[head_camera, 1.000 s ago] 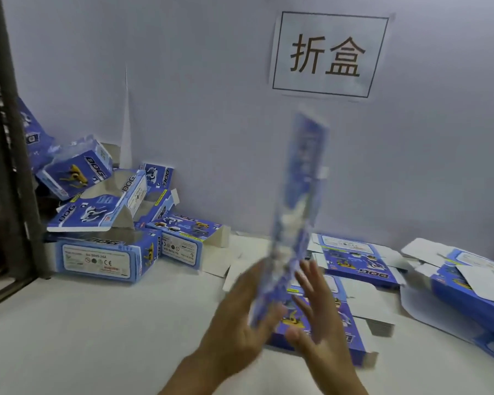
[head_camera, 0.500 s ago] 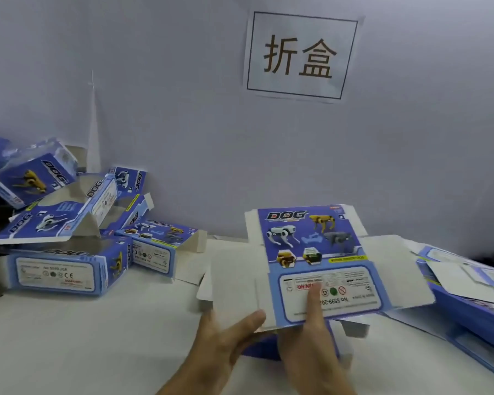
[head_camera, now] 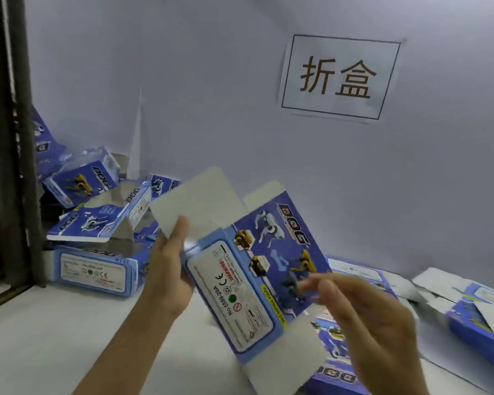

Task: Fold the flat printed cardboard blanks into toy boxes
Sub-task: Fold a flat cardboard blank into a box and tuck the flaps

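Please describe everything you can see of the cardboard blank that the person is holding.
The blank is printed cardboard, blue with toy dog pictures, "DOG" lettering and a white label panel with a red warning; its flaps are plain grey-white. It is held tilted above the table, not yet a closed box. The left hand grips its left edge. The right hand is at its right side, blurred.

The single head camera is looking forward and down from close above the surface [head_camera: 54,337], tilted, and is facing the wall [head_camera: 211,95] with a paper sign [head_camera: 340,76].
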